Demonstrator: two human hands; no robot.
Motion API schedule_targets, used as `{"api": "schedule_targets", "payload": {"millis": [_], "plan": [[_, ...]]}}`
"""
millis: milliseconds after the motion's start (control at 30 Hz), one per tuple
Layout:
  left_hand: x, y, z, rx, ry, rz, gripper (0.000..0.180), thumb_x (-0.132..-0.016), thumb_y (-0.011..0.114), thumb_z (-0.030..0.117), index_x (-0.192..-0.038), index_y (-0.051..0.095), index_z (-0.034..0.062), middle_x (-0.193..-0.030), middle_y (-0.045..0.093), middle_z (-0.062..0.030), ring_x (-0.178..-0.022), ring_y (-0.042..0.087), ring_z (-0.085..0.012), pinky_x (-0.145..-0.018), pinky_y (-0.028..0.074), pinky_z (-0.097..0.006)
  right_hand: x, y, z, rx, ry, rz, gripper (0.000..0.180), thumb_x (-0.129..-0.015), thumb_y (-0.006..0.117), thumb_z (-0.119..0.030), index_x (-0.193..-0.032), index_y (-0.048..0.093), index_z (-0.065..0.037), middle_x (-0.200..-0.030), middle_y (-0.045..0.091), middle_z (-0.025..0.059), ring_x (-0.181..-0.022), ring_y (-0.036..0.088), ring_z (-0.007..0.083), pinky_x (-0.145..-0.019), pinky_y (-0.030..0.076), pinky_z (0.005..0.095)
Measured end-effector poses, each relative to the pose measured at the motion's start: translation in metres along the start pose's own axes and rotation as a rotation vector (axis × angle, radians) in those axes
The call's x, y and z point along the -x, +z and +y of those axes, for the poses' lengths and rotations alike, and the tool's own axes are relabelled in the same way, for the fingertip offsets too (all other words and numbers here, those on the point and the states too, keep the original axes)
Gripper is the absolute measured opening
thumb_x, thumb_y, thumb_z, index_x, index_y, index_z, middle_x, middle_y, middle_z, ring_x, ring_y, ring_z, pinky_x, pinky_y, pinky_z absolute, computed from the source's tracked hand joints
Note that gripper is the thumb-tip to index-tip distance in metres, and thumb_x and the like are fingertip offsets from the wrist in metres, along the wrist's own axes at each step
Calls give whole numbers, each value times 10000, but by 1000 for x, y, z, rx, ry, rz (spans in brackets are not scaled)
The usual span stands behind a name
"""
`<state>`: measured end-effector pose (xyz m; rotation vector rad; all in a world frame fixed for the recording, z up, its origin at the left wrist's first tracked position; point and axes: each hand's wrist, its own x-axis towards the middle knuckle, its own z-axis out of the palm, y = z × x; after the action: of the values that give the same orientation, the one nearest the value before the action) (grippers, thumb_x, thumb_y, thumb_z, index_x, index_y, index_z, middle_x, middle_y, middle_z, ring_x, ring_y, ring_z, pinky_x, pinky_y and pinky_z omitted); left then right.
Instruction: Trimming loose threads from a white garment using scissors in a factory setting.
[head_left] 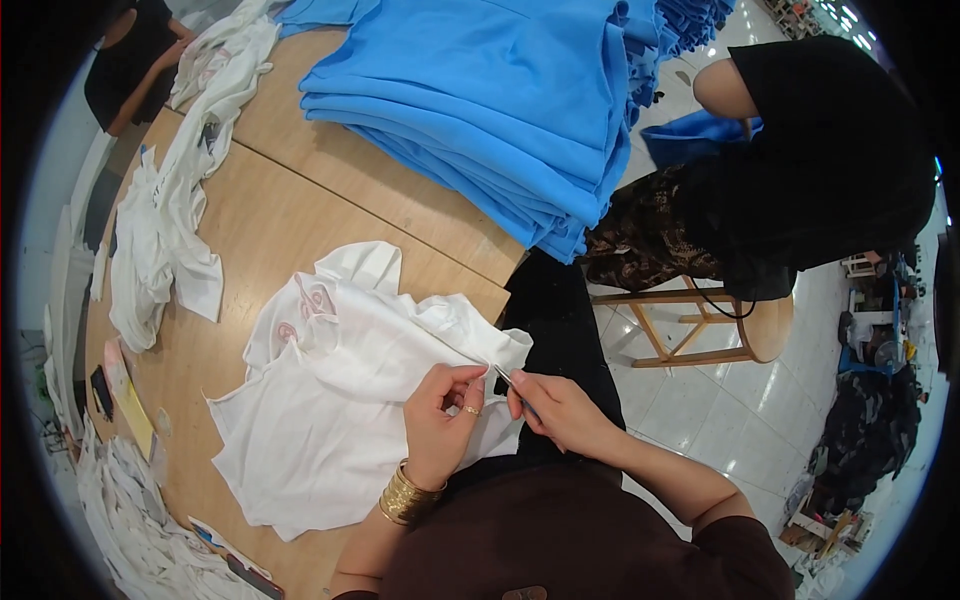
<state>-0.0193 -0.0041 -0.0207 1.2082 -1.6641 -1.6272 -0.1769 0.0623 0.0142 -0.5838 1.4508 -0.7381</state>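
Left hand (440, 415) grasps, between thumb and fingertips, what appears to be the edge of the white garment (350, 375); right hand (562, 412) is closed around a small metal tool (503, 374). Components are listed by descending size.

1. Counter (270, 220): wooden, with a straight seam crossing the top. It supports all of the cloth below.
2. Blue fabric stack (465, 110): layered flat beyond the seam, projecting past the counter's right edge. The aligned layers probably serve to limit creasing.
3. Gathered white cloth (165, 230): loosely heaped along the left edge, apart from the garment; this position presumably preserves working area.
4. White garment: spread at the near right edge, pinkish motifs on its far left part, right side reaching past the edge. The counter likely carries its weight, so the fingers manage only a small portion.
5. Yellow strip (138, 415): lies near the left edge.
6. Gold bracelet (403, 498): worn on the left wrist.
7. Metal tool: slim, tip directed toward the pinch, evidently for close control. Its exact type cannot be determined.
8. Ring (472, 410): worn on a left finger.
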Motion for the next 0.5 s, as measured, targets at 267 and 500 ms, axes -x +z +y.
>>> {"api": "schedule_targets", "payload": {"millis": [267,500], "plan": [[1,-1,-2,-9,10,-9,148,-832,619,13,-978,647,12,-765,551,-23,-632,508,-68,-588,425,-202,-4,2,4,27,15,4,488,-982,367,-397,-701,519,-29,-478,352,-7,-442,337,87,-445,291,265],[1,-1,-7,22,-24,-30,141,-836,605,8,-971,644,10,-775,558,-21,-637,512,-67,-592,425,-201,-16,4,13,-45,-35,-18,469,-998,316,-399,-762,521,-49,-481,375,-15,-337,320,66,-328,267,217]]}}
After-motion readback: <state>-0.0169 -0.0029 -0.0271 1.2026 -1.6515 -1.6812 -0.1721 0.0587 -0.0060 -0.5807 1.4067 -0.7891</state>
